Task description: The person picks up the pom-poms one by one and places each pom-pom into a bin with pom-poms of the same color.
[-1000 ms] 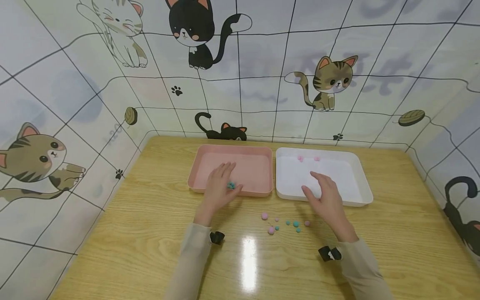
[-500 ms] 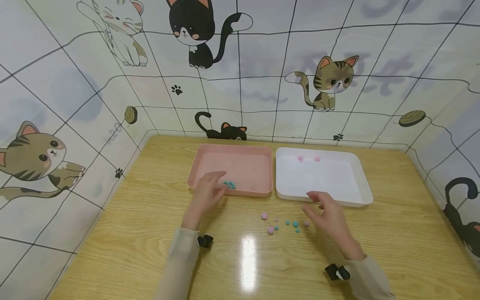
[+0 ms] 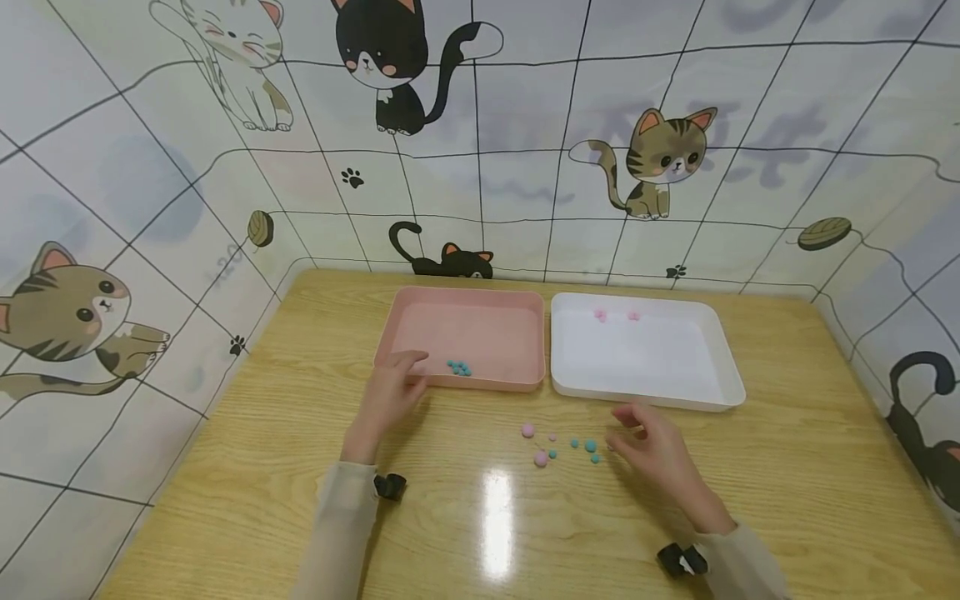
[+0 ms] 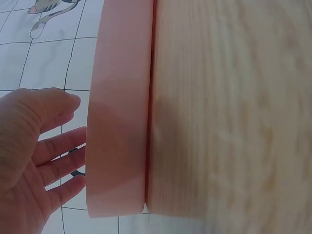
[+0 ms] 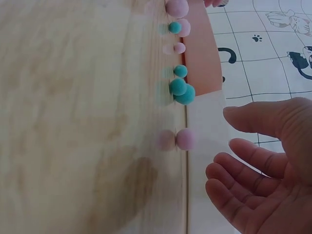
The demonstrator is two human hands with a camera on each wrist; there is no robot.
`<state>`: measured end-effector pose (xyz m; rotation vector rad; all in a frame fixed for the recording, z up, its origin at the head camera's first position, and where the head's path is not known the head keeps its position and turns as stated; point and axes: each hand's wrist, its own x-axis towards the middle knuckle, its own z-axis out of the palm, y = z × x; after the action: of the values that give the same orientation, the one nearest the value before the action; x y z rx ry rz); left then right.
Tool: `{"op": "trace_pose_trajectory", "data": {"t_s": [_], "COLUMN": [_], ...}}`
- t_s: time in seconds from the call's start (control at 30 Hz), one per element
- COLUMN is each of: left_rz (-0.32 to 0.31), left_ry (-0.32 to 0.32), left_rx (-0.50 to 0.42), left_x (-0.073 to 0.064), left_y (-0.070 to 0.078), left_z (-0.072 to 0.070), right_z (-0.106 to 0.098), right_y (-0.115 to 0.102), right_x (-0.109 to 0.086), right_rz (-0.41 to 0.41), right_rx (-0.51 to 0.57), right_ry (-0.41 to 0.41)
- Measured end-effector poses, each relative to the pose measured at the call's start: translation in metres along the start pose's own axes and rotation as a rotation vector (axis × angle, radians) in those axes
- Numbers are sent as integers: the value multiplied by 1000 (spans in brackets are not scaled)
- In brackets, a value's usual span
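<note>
My left hand (image 3: 386, 400) hovers over the front left corner of the pink tray (image 3: 480, 321), fingers loosely bent and holding nothing. Inside that tray lies a cluster of small teal balls (image 3: 459, 367). My right hand (image 3: 654, 443) is above the table in front of the white tray (image 3: 645, 362); its thumb and fingers are apart with nothing between them in the right wrist view. Nearest to it is a small pink ball (image 5: 185, 139), largely covered by the fingertips in the head view. To its left, several teal balls (image 3: 591, 446) and pink balls (image 3: 528, 430) lie scattered.
Two pink clumps (image 3: 601, 316) sit at the back of the white tray. Both trays stand side by side near the cat-patterned wall (image 3: 517, 192). The wooden table (image 3: 255, 483) spreads around them, with a bright light reflection at the front.
My left hand has drawn back from the pink tray toward the left, uncovering the teal balls. My right hand has come down from over the white tray toward the balls on the table.
</note>
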<state>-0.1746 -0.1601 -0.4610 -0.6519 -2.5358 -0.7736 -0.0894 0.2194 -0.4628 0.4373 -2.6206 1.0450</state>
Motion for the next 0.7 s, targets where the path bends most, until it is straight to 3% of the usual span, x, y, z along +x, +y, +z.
{"op": "trace_pose_trajectory", "data": {"t_s": [0.4,0.7], "left_rz": [-42,-94], "left_ry": [-29,-70], "left_rx": [-6,-53], "left_x": [-6,-7], "left_y": [-10,-14], "left_z": [-6,-9], "right_z": [7,12], "right_y": [1,1], "right_x": [-8,-5], "right_rz": [-90,-116], "right_rx": [39,56], "right_ry": [24,-50]}}
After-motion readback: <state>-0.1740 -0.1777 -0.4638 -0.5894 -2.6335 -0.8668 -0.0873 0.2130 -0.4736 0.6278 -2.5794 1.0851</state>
